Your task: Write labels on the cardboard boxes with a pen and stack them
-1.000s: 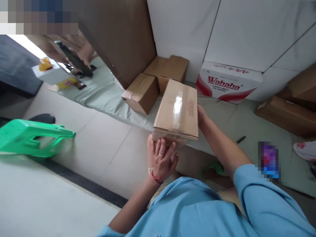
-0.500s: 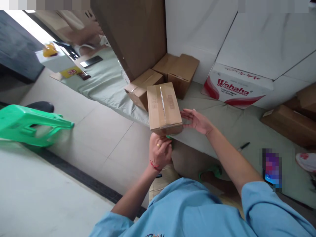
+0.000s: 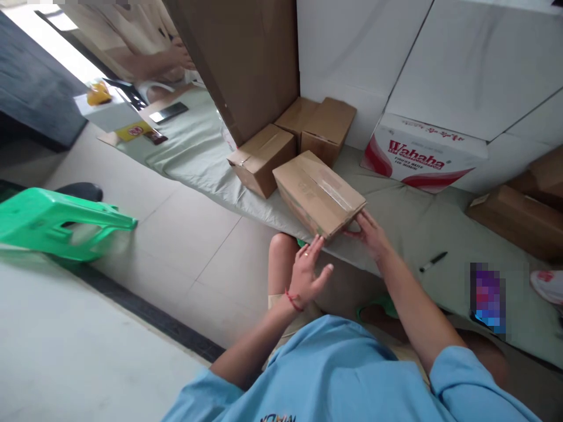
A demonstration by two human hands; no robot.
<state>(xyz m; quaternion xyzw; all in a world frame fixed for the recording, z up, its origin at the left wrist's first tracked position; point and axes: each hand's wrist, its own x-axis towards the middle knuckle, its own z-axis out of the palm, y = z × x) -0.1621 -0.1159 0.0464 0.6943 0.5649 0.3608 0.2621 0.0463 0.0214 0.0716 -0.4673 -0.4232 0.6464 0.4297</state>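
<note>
A taped brown cardboard box lies at an angle on the pale green sheet, its near end turned toward me and to the right. My left hand has its fingers stretched out, with fingertips at the box's near lower corner and the thumb spread away. At the right near corner, my right hand has its fingers bent around the box's end; part of its grip is hidden. Behind stand another taped carton and an open-topped carton.
A white and red Wahaha carton stands against the wall. On the sheet lie a black marker, a blurred phone and another phone. Brown boxes sit at right. A green stool is at left. Another person sits beyond.
The box has turned, its near end swinging right. My right hand has come onto its corner. My left hand has opened from a closed shape and moved right to the near edge.
</note>
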